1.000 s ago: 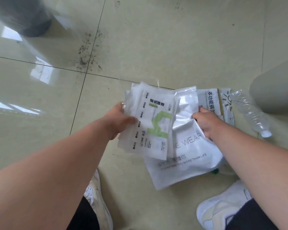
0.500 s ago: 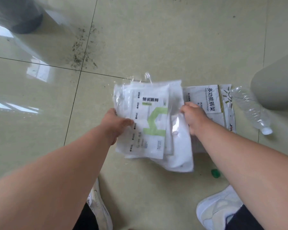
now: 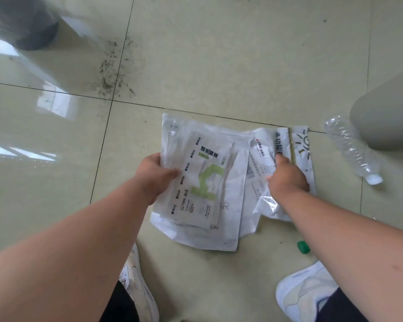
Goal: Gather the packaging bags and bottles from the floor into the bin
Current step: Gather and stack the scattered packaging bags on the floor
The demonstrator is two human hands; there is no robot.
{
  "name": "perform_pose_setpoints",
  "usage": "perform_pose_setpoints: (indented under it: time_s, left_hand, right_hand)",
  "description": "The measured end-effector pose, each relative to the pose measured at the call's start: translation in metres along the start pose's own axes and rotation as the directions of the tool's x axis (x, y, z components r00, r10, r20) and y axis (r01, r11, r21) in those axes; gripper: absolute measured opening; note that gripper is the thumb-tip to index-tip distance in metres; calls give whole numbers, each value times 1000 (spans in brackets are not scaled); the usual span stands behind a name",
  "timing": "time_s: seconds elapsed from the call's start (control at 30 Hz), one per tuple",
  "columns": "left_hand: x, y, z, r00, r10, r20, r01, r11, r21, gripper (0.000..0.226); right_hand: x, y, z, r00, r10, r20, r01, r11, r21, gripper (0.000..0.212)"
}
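Left hand [image 3: 157, 174] grips the left edge of a stack of bags [image 3: 203, 182], thumb on top; the stack is flat, glossy plastic film, white, the top pouch printed with a green angular mark and dark text; larger white sheets fan out beneath, lower corners hanging over the floor [image 3: 219, 54]. Right hand [image 3: 286, 176] is closed on a second bag [image 3: 301, 147], crinkled white film with a gold stripe and sun-ray print; whether it lies on the floor or is lifted cannot be told. Bottle [image 3: 353, 148], clear ribbed plastic with a white cap, lies on its side on the floor, right of the bags, against a grey rounded object [image 3: 386, 112]. Green cap [image 3: 303, 247], small and round, lies on the floor below the right forearm. Floor is glossy pale tile with dark grout lines and a patch of dark specks [image 3: 113, 73]. Dark blurred cylinder [image 3: 23, 24] stands top left. White shoes [image 3: 305, 291] at bottom.
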State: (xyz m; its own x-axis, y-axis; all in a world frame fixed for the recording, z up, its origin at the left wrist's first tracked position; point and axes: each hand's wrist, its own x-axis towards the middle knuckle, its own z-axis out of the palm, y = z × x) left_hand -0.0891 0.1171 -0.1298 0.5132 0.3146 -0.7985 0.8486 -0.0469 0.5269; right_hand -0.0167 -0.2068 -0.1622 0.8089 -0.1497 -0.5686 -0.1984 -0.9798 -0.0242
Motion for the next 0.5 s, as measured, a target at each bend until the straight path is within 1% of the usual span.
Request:
perform_pose_setpoints:
  time_s: [0.03,0.13,0.2,0.23,0.27,0.3,0.33,0.37,0.4,0.43,0.47,0.5]
  left_hand:
    - [1,3,0,1000,21,16,-21,1000,-15,29]
    - [4,12,-4,994,78,78,-75,996,-39,23]
    - [7,18,-7,990,93,109,-88,995,-47,25]
    - [8,20,-9,988,95,120,-89,995,-54,25]
    - [9,21,-10,988,93,127,-85,994,-70,25]
    - [10,21,-12,987,87,132,-76,993,-91,24]
    - [11,21,-15,987,74,141,-58,992,-115,24]
    - [11,21,-18,985,60,163,-36,989,-143,28]
    - [12,21,-22,980,43,195,-8,984,-177,37]
    - [12,22,-25,971,28,237,22,978,-207,45]
    - [14,25,-27,960,19,278,46,973,-228,48]
    - [15,30,-27,948,16,318,61,971,-232,47]
  right_hand:
    - [2,-1,-2,1000,-24,-18,24,1000,6,54]
    - [7,-2,-11,986,-167,12,167,986,26,45]
    - [11,-5,-18,958,-285,23,283,958,52,27]
    - [12,-8,-22,948,-317,17,315,946,73,20]
    - [14,-10,-24,944,-329,0,328,940,97,21]
    - [16,-11,-25,946,-324,-25,325,941,100,30]
    - [16,-12,-26,953,-300,-51,303,950,76,46]
    - [15,-12,-26,965,-245,-90,250,967,46,64]
    - [12,-11,-25,978,-162,-130,168,985,41,80]
    - [8,-8,-23,989,-56,-139,65,996,61,91]
    - [4,-6,-19,992,53,-112,-42,995,96,99]
    - [1,-4,-12,988,148,-50,-141,982,123,105]
